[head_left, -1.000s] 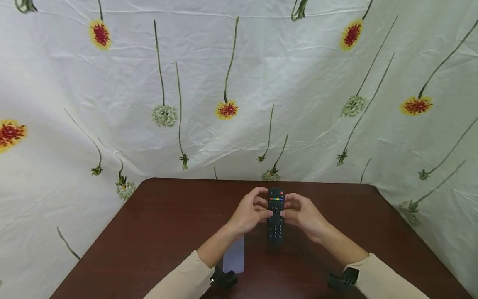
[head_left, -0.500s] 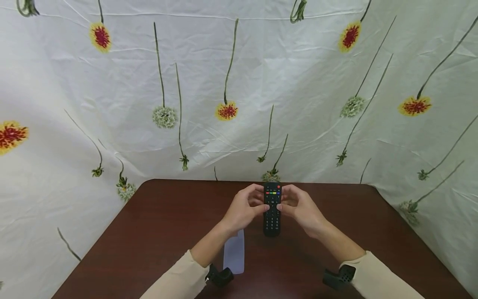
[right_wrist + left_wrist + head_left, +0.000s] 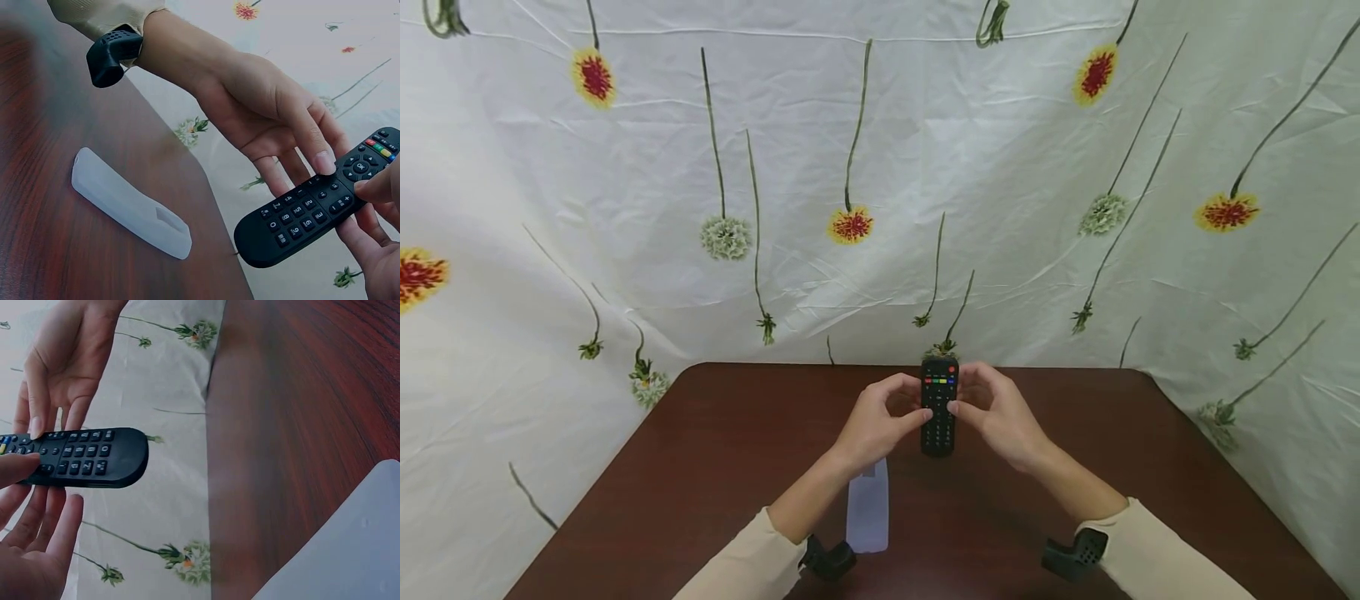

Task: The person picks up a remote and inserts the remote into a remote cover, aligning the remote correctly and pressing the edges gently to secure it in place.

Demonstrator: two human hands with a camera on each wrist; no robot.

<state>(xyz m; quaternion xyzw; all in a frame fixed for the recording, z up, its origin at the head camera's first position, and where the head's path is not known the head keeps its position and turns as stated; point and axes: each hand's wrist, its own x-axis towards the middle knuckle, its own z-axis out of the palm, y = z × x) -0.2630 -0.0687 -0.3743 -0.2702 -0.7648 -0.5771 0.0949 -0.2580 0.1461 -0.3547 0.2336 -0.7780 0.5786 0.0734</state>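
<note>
A black remote control [image 3: 938, 433] with white-marked keys and a row of coloured buttons is held up over the table, its keypad facing the head camera. My left hand [image 3: 871, 423] grips its left edge, the thumb on the front and the fingers behind. On the opposite edge my right hand [image 3: 1009, 421] holds it the same way, thumb on the keys. Both thumbs press near the middle of the remote in the right wrist view. Below the left hand, a pale translucent remote cover [image 3: 131, 203] with a cut-out near one end lies on the table.
The dark reddish-brown table [image 3: 715, 483] has rounded far corners. Behind and around it hangs a white cloth [image 3: 805, 167] printed with flowers. A black wrist camera [image 3: 829, 558] sits at the left cuff, another wrist camera [image 3: 1075, 554] at the right.
Both hands have raised the remote control and shifted it slightly left, keeping their hold on its two edges. More of the pale cover now shows beneath the left forearm.
</note>
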